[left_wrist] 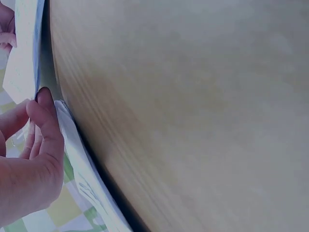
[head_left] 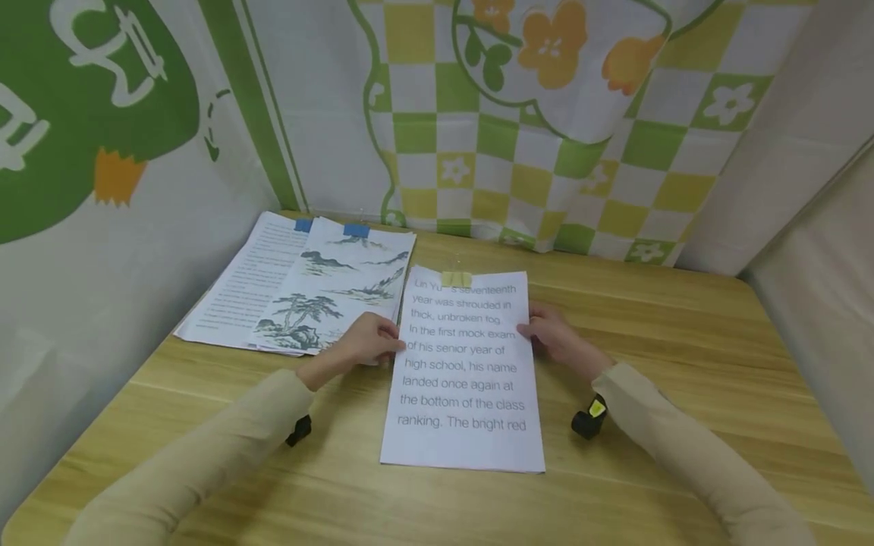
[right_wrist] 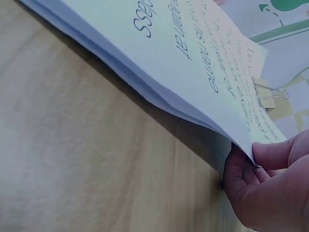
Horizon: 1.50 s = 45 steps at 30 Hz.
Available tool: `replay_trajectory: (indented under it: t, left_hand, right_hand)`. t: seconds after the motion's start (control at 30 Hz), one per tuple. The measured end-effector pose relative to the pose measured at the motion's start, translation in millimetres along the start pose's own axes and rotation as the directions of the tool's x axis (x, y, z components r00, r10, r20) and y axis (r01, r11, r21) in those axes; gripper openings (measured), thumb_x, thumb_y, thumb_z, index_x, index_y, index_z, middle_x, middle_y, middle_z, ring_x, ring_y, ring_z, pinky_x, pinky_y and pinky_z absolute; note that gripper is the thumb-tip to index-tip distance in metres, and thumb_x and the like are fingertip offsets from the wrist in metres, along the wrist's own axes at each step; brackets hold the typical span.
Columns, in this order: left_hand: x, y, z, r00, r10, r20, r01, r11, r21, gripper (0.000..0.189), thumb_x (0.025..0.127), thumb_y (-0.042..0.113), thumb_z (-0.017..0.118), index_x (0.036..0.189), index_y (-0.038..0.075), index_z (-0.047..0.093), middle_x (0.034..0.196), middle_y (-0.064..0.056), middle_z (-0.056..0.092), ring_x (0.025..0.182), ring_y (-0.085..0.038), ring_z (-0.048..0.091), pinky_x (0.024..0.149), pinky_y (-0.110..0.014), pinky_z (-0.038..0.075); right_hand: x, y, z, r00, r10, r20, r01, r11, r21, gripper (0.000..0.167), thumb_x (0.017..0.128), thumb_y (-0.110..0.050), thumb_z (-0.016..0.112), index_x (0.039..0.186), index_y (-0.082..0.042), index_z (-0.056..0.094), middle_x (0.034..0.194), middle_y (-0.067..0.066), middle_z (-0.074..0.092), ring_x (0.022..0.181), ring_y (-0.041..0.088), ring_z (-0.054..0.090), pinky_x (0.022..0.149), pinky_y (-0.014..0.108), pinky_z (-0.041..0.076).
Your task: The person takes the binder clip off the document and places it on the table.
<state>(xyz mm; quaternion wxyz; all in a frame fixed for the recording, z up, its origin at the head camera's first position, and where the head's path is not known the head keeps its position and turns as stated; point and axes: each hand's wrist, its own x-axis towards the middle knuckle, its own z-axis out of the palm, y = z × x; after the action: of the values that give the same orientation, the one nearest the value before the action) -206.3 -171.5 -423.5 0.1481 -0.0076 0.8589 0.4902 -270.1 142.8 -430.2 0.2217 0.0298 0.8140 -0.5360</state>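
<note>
A stack of printed paper sheets [head_left: 464, 379], held at the top by a yellow binder clip [head_left: 456, 280], lies in the middle of the table in the head view. My left hand [head_left: 372, 339] pinches its left edge between thumb and fingers. On the opposite edge my right hand [head_left: 556, 340] pinches the sheets, thumb on top and fingers underneath. The right wrist view shows the stack's near side [right_wrist: 145, 82] lifted a little off the wood, with several layers visible. In the left wrist view the stack [left_wrist: 29, 53] appears edge-on at the left hand's fingertips.
Left of the stack, a clipped ink landscape picture [head_left: 341, 280] overlaps another text stack [head_left: 239, 296]; both carry blue binder clips. A wooden table [head_left: 683, 364] lies beneath everything. Patterned fabric [head_left: 492, 174] hangs along the table's back edge, with pale cloth walls at both sides.
</note>
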Motion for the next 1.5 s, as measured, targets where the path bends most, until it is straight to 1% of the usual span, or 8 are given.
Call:
replay_trajectory:
  t: [0.2, 0.5, 0.6, 0.73, 0.87, 1.1, 1.37, 1.5]
  left_hand:
    - [10.4, 10.7, 2.1, 0.999, 0.027, -0.029, -0.026, 0.999, 0.027, 0.021, 0.088, 0.010, 0.065, 0.099, -0.008, 0.066, 0.084, -0.016, 0.070, 0.058, -0.010, 0.058, 0.057, -0.024, 0.051]
    - [28.5, 30.8, 3.2, 0.998, -0.048, -0.033, 0.045, 0.995, -0.093, 0.029, 0.090, 0.006, 0.061, 0.112, -0.012, 0.058, 0.091, -0.016, 0.065, 0.054, -0.005, 0.057, 0.057, -0.020, 0.052]
    - [33.1, 35.4, 3.1, 0.996, -0.083, -0.040, 0.076, 0.987, -0.143, 0.035, 0.091, 0.005, 0.059, 0.120, -0.012, 0.053, 0.103, -0.022, 0.063, 0.051, -0.003, 0.056, 0.055, -0.017, 0.051]
    - [39.2, 39.8, 4.2, 0.991, -0.127, -0.037, 0.117, 0.971, -0.208, 0.049, 0.092, 0.005, 0.057, 0.136, -0.011, 0.041, 0.124, -0.029, 0.053, 0.051, -0.001, 0.058, 0.056, -0.015, 0.052]
    - [44.4, 42.0, 7.0, 0.986, -0.164, -0.021, 0.153, 0.955, -0.254, 0.053, 0.092, 0.006, 0.057, 0.140, -0.009, 0.037, 0.128, -0.029, 0.052, 0.054, -0.002, 0.061, 0.058, -0.015, 0.053]
    - [43.8, 45.7, 10.5, 0.982, -0.189, -0.015, 0.176, 0.936, -0.304, 0.059, 0.093, 0.007, 0.056, 0.144, -0.005, 0.030, 0.143, -0.025, 0.040, 0.055, -0.002, 0.062, 0.062, -0.016, 0.054]
    - [42.4, 45.3, 14.1, 0.981, -0.189, -0.040, 0.167, 0.934, -0.317, 0.063, 0.093, 0.007, 0.056, 0.147, -0.003, 0.023, 0.147, -0.024, 0.036, 0.055, -0.002, 0.062, 0.063, -0.018, 0.055]
    - [44.0, 44.0, 16.2, 0.982, -0.180, -0.060, 0.151, 0.934, -0.324, 0.063, 0.093, 0.006, 0.055, 0.146, -0.005, 0.024, 0.144, -0.026, 0.040, 0.057, -0.003, 0.062, 0.063, -0.018, 0.055]
  right_hand:
    - [-13.2, 9.5, -7.7, 1.000, -0.015, 0.015, 0.015, 1.000, 0.009, 0.041, 0.094, -0.004, 0.051, 0.134, 0.004, 0.045, 0.113, 0.018, 0.061, 0.087, 0.018, 0.058, 0.074, 0.025, 0.046]
    - [-29.5, 20.1, -12.6, 0.998, -0.027, 0.052, 0.024, 0.998, 0.050, 0.045, 0.094, -0.007, 0.052, 0.136, 0.003, 0.041, 0.112, 0.016, 0.063, 0.091, 0.017, 0.061, 0.079, 0.026, 0.048]
    - [-31.4, 22.4, -12.8, 0.998, -0.038, 0.051, 0.035, 0.998, 0.061, 0.042, 0.092, -0.006, 0.053, 0.132, 0.004, 0.046, 0.105, 0.013, 0.066, 0.087, 0.015, 0.062, 0.078, 0.025, 0.049]
    - [-34.7, 24.4, -13.1, 0.997, -0.049, 0.066, 0.045, 0.998, 0.050, 0.041, 0.092, -0.005, 0.053, 0.130, 0.006, 0.047, 0.101, 0.010, 0.066, 0.088, 0.015, 0.060, 0.078, 0.024, 0.048]
    - [-37.7, 24.9, -13.5, 0.998, -0.033, 0.060, 0.031, 0.999, 0.035, 0.041, 0.092, -0.006, 0.054, 0.131, 0.003, 0.047, 0.103, 0.010, 0.066, 0.092, 0.017, 0.059, 0.081, 0.025, 0.046]
    - [-40.5, 25.8, -13.7, 0.999, -0.019, 0.042, 0.019, 1.000, 0.021, 0.039, 0.093, -0.007, 0.053, 0.131, 0.000, 0.049, 0.107, 0.011, 0.066, 0.096, 0.018, 0.058, 0.083, 0.026, 0.043]
    - [-39.9, 27.3, -14.5, 0.998, -0.043, 0.051, 0.042, 0.999, 0.022, 0.038, 0.092, -0.006, 0.054, 0.128, 0.004, 0.049, 0.105, 0.012, 0.067, 0.091, 0.016, 0.059, 0.080, 0.024, 0.044]
    - [-37.5, 27.4, -16.1, 0.998, -0.037, 0.055, 0.036, 0.999, 0.027, 0.041, 0.091, -0.005, 0.055, 0.129, 0.006, 0.047, 0.103, 0.011, 0.067, 0.091, 0.016, 0.059, 0.080, 0.024, 0.046]
